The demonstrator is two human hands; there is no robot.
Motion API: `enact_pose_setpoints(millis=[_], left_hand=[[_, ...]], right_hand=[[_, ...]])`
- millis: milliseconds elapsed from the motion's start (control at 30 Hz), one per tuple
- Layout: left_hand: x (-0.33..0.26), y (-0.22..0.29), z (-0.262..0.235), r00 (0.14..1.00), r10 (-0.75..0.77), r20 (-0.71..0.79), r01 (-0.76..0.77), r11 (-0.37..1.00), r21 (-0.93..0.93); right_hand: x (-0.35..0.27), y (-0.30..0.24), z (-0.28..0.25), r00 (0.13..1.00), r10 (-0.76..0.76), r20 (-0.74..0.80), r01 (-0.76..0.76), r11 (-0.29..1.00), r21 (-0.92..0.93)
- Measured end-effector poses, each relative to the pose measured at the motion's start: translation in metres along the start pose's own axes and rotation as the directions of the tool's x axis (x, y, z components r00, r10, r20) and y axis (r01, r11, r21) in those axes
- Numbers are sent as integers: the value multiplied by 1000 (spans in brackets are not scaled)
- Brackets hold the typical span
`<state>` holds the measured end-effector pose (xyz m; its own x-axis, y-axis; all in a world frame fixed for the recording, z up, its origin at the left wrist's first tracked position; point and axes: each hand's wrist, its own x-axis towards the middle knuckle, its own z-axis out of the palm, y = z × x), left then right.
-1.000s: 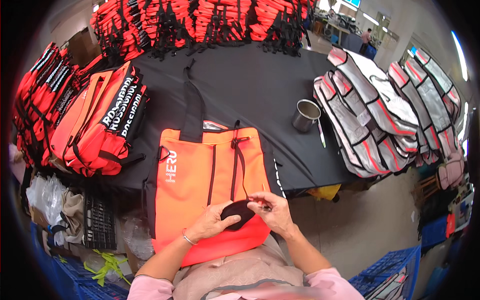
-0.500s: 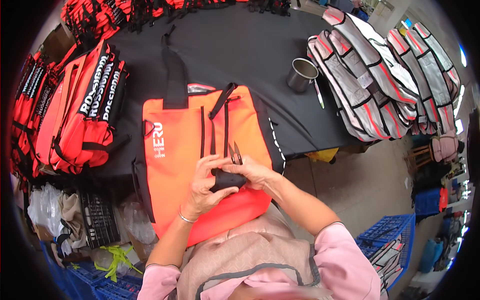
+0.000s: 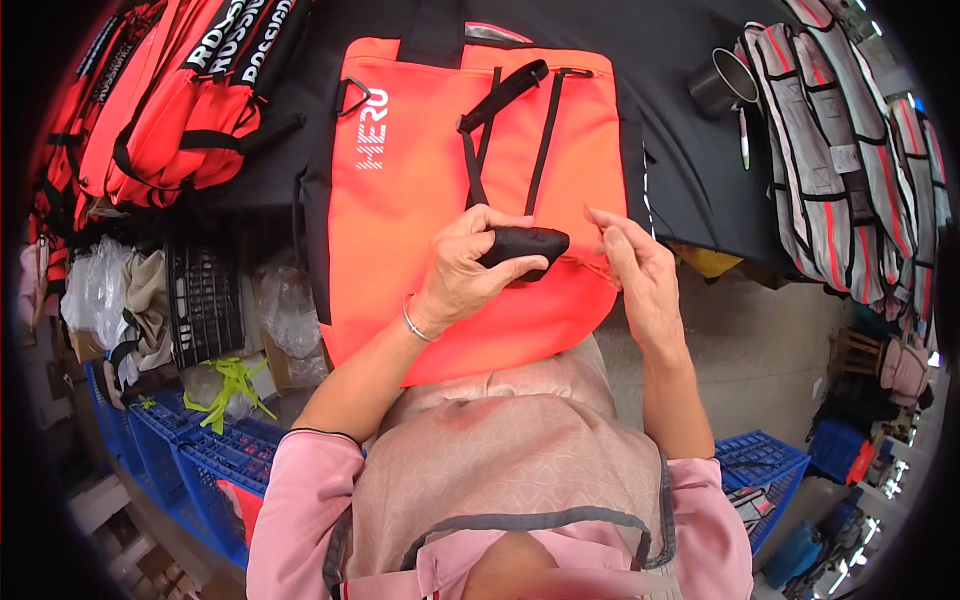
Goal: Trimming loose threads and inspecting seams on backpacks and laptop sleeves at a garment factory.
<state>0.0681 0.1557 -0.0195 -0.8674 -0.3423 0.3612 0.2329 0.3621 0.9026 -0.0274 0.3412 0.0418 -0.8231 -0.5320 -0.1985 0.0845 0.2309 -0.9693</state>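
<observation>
A large orange bag (image 3: 400, 240) with black side panels and black straps (image 3: 505, 95) lies over the table's near edge, against my lap. My left hand (image 3: 465, 262) is closed round a black padded piece (image 3: 530, 250), thumb below and fingers above, over the lower middle of the bag. Right of that piece, my right hand (image 3: 640, 270) is raised over the bag's right edge with its fingers curled together. What it holds is hidden; a bit of red-orange shows by its fingertips, and the snips' blades cannot be made out.
The black-covered table (image 3: 690, 190) carries stacked orange bags (image 3: 170, 130) at the left, grey bags (image 3: 830, 150) at the right, a metal cup (image 3: 722, 82) and a white pen (image 3: 744, 138). Below stand blue crates (image 3: 215, 480), a black crate (image 3: 200, 300) and plastic wrapping (image 3: 290, 310).
My right hand has drawn away from the black piece to the right; the snips' blades seen before no longer show. My left hand keeps the piece. The whole view has shifted downward.
</observation>
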Motion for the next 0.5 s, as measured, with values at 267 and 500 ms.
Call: enact_pose_setpoints(millis=[267,500], left_hand=[[-3,1,5,996,-81,36,84,992,-95],[0,0,4,998,-42,49,44,998,-41]], right_hand=[[-15,15,15,972,-216,-92,181,940,-289],[-9,15,19,955,-290,-65,240,883,-404]])
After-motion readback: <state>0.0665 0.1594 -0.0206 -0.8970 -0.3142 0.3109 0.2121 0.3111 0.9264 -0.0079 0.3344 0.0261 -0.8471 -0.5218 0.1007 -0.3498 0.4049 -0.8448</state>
